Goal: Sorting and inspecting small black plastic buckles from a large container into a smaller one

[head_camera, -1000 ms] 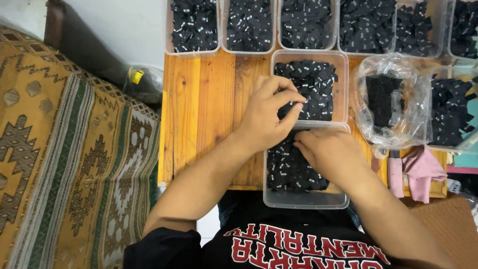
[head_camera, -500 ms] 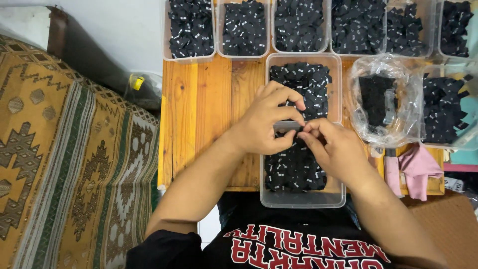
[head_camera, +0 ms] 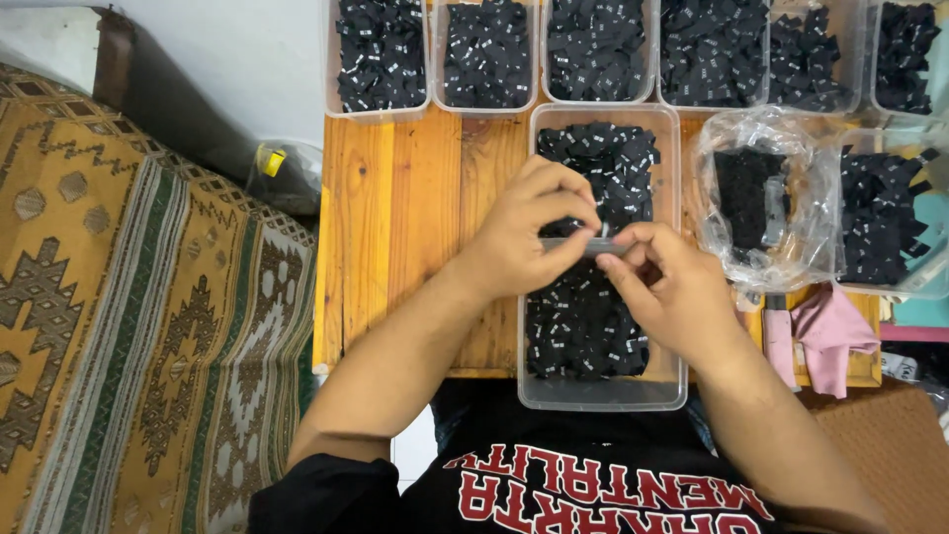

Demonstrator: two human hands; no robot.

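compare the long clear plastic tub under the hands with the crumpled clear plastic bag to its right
The long clear plastic tub is rigid and rectangular with straight walls; the crumpled clear plastic bag is soft, wrinkled and roundish. The tub is packed with many loose small black pieces, while the bag holds one compact dark bundle. The left hand and right hand meet over the tub; the bag lies untouched. Both are transparent, rest on the wooden table and hold black items.

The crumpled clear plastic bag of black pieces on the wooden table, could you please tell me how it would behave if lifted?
The crumpled clear plastic bag looks thin and creased, so it would probably sag. It seems lightly filled, so likely light. Its mouth gapes, so pieces might spill.
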